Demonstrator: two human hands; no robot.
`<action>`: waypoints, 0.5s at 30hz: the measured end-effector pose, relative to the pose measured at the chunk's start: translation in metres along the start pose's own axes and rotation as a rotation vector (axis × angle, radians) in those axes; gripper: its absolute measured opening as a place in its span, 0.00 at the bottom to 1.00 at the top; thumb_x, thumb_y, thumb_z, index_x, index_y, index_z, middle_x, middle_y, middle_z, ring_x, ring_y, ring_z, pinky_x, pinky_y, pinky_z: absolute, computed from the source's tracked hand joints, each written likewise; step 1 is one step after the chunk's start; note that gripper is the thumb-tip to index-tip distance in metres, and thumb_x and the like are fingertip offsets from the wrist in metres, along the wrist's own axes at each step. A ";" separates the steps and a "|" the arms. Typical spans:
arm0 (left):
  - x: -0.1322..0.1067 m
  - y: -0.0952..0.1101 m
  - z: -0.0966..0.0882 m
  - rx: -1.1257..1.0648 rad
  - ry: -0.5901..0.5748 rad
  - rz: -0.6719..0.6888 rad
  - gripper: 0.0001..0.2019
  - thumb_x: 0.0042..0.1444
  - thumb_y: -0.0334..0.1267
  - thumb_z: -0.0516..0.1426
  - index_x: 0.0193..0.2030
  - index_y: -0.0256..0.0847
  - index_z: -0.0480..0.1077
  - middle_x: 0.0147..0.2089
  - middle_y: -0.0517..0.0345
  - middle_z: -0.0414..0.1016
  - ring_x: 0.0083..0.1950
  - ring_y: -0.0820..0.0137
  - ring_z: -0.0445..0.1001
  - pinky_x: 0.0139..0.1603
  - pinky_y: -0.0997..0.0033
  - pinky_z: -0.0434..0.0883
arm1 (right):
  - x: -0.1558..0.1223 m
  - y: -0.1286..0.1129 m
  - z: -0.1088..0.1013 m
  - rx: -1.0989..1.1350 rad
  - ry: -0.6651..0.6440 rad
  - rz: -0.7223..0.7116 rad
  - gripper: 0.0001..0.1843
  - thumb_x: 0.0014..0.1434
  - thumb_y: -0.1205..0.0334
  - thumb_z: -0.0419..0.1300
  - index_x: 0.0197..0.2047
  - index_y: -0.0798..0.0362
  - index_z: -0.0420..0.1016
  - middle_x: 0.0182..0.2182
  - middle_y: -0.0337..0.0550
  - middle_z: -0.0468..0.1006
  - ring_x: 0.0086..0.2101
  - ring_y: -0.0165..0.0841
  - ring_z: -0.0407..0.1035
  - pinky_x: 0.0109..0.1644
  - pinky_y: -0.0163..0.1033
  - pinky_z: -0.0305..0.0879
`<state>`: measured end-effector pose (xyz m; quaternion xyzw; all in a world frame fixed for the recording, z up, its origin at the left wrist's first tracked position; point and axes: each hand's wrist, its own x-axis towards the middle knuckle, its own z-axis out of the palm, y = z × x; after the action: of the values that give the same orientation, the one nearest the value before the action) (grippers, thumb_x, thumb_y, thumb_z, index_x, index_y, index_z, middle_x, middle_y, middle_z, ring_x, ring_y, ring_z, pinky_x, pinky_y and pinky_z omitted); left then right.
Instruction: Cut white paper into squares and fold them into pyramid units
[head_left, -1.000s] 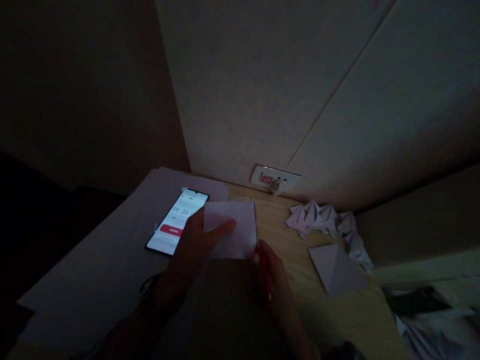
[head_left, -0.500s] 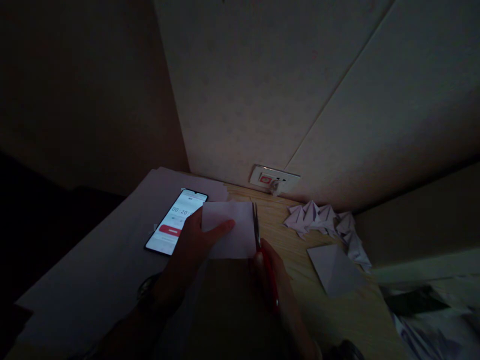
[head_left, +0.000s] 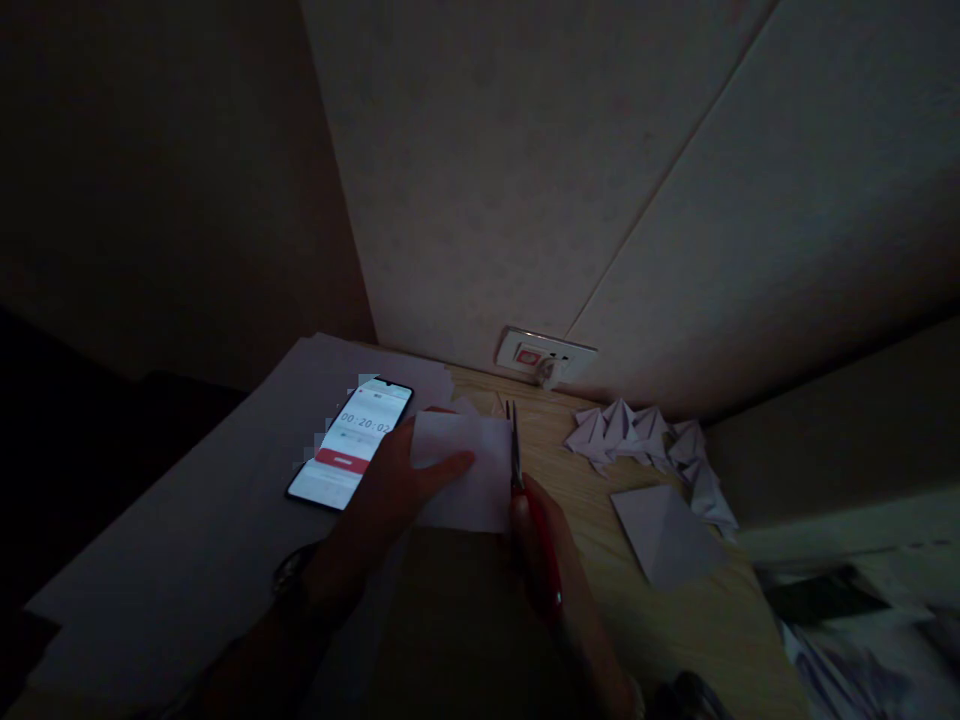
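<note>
In dim light, my left hand [head_left: 390, 490] pinches a white piece of paper [head_left: 469, 470] above the wooden desk [head_left: 592, 560], thumb lying across its face. My right hand [head_left: 551, 560] grips red-handled scissors [head_left: 525, 500], whose blades point away from me along the paper's right edge. A watch sits on my left wrist.
A lit phone [head_left: 351, 452] showing a timer lies on large grey sheets [head_left: 187, 540] to the left. Folded paper shapes [head_left: 637, 432] and a flat folded sheet [head_left: 664, 532] lie at right. A wall socket [head_left: 544, 357] sits behind the desk. Clutter fills the lower right corner.
The scissor blades have come up along the paper's right edge from below. The paper's upper left corner now looks bent or folded. My left hand has barely moved.
</note>
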<state>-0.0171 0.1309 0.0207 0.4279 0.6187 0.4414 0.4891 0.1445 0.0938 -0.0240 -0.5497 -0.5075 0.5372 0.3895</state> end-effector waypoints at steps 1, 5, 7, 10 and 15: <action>0.000 -0.001 0.000 0.006 -0.007 0.011 0.21 0.39 0.43 0.67 0.42 0.38 0.73 0.38 0.52 0.81 0.42 0.55 0.79 0.39 0.61 0.75 | 0.000 0.000 0.000 -0.012 0.004 -0.004 0.28 0.53 0.30 0.51 0.26 0.49 0.61 0.21 0.35 0.61 0.21 0.30 0.57 0.18 0.33 0.51; 0.000 -0.001 0.000 -0.005 -0.010 0.009 0.21 0.39 0.43 0.67 0.41 0.39 0.74 0.36 0.54 0.81 0.40 0.56 0.80 0.39 0.61 0.76 | 0.000 0.000 0.000 -0.036 0.022 -0.028 0.27 0.54 0.31 0.51 0.27 0.49 0.62 0.22 0.36 0.63 0.21 0.29 0.58 0.18 0.32 0.54; 0.001 -0.001 0.000 -0.007 -0.010 0.001 0.21 0.38 0.43 0.67 0.41 0.39 0.74 0.35 0.54 0.81 0.39 0.56 0.80 0.39 0.61 0.76 | -0.001 -0.001 0.000 -0.037 0.026 -0.028 0.27 0.55 0.33 0.51 0.27 0.50 0.63 0.22 0.36 0.63 0.21 0.29 0.59 0.18 0.32 0.55; 0.001 -0.001 0.000 -0.003 -0.012 0.001 0.22 0.37 0.43 0.67 0.41 0.39 0.74 0.35 0.54 0.81 0.40 0.55 0.80 0.39 0.60 0.76 | -0.001 -0.001 0.000 -0.045 0.035 -0.050 0.27 0.56 0.33 0.51 0.26 0.50 0.64 0.22 0.36 0.63 0.20 0.28 0.59 0.18 0.32 0.55; 0.000 0.001 0.000 -0.023 0.002 0.009 0.19 0.39 0.42 0.67 0.39 0.39 0.74 0.34 0.54 0.81 0.38 0.57 0.80 0.36 0.63 0.75 | 0.000 -0.001 0.000 -0.013 0.026 -0.044 0.27 0.56 0.33 0.52 0.26 0.51 0.64 0.20 0.35 0.63 0.19 0.27 0.57 0.17 0.31 0.52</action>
<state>-0.0167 0.1307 0.0220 0.4248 0.6122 0.4512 0.4911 0.1446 0.0936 -0.0233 -0.5477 -0.5180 0.5181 0.4041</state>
